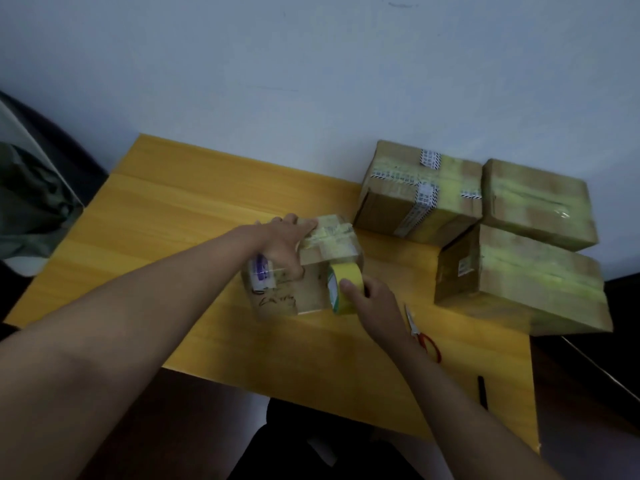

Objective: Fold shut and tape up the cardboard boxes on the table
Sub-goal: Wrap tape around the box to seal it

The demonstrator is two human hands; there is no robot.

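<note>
I count four boxes: three taped boxes [485,216] right; left hand [282,242] pressing small box [311,268]; right hand [372,301] gripping tape roll [341,289].

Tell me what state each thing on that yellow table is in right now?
Small box: folded shut, partly taped, held steady by the left hand.
Tape roll: gripped by the right hand, pressed against the box's side.
Three boxes at right: shut and taped.
Scissors: lying on the table, blades closed.
</note>
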